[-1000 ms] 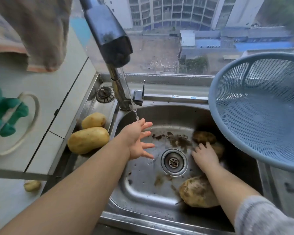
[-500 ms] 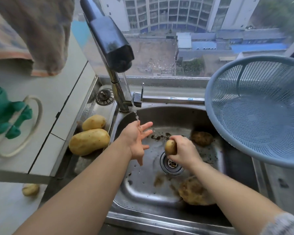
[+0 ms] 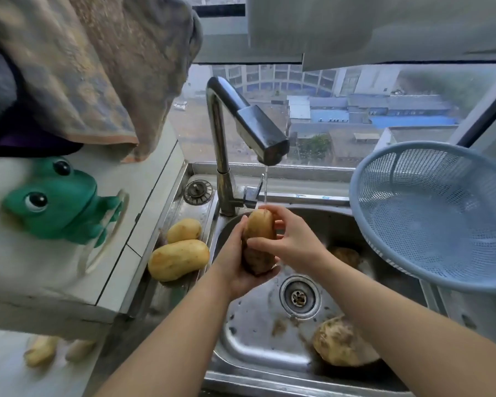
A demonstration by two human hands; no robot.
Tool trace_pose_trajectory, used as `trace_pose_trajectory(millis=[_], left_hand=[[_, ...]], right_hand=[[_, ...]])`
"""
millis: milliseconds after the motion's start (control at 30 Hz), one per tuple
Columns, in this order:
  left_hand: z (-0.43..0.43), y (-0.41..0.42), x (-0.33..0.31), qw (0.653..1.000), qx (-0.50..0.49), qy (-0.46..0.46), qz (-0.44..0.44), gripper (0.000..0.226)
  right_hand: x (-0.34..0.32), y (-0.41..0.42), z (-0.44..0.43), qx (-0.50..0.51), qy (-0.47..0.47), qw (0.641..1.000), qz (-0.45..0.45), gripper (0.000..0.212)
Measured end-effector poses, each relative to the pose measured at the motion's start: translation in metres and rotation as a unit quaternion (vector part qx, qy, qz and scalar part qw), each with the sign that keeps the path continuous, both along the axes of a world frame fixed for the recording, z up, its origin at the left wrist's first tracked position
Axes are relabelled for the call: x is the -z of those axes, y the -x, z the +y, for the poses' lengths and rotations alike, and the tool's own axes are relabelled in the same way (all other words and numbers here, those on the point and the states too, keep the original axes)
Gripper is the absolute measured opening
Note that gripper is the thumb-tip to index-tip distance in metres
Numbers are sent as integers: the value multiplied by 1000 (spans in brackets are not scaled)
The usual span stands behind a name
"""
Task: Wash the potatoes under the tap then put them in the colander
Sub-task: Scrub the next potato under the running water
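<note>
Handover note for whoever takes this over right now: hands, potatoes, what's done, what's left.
Hands: left hand cups the held potato from below; right hand grips its side. It is under the running tap, over the sink.
Elsewhere: large drainboard potato and small drainboard potato look clean. Front muddy potato and rear muddy potato lie in the basin.
Colander is right of the sink; no potato is visible in it.
Done: nothing in the colander yet.
Left: finish this rinse, wash the muddy two, put all of them in the colander.
</note>
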State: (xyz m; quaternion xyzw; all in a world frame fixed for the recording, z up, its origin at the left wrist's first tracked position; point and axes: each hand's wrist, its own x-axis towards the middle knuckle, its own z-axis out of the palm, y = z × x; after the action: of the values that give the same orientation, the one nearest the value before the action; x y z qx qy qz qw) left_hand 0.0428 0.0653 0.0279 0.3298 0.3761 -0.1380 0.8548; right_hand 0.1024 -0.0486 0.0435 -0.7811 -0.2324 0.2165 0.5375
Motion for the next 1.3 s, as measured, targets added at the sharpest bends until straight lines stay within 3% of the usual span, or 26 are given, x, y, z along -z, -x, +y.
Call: trace_pose_trajectory(millis=[67,233,333,400,467,567,700,800,900,1000,1067,1200,1300], left_hand=[[-5,1,-8,999,-29,19,-9,49],[-19,-2,-21,996,-25,-83,-34,48],[-28,2,-27,972,-8,-216,-87,52],[-32,8,-28,946,21,-294,-139,61],[-34,14,-25,931,40,-316,-181,68],[-32,18,-21,927,49,-310,-206,67],[-30,14,-26,943,14,-267,-199,60],[-29,4,-26,958,-19,-237,-157,71],[-27,-1,-29,974,-26,-187,-123,66],[-20,-1,-32,988,-24,-121,-93,53],[-15,2,-32,989,-5,-115,-91,53],[-9,5,-36,991,20,-111,-66,62],[-1,6,-38,994,51,-83,-44,74]], right_hand=[[-6,7,8,26,3,999,-24,58],[-16,15,23,157,-40,984,-74,30],[-24,8,28,195,-101,975,38,12],[-26,2,30,219,-149,951,158,18],[-30,-2,29,245,-180,916,261,26],[-36,0,24,261,-190,889,324,29],[-32,9,22,243,-198,900,304,39],[-26,14,24,229,-195,933,196,33],[-21,16,22,168,-148,972,66,22],[-15,15,16,116,-88,989,19,48],[-18,12,15,103,-75,992,25,51],[-28,-2,17,91,-89,986,112,36],[-26,-5,25,114,-88,983,116,20]])
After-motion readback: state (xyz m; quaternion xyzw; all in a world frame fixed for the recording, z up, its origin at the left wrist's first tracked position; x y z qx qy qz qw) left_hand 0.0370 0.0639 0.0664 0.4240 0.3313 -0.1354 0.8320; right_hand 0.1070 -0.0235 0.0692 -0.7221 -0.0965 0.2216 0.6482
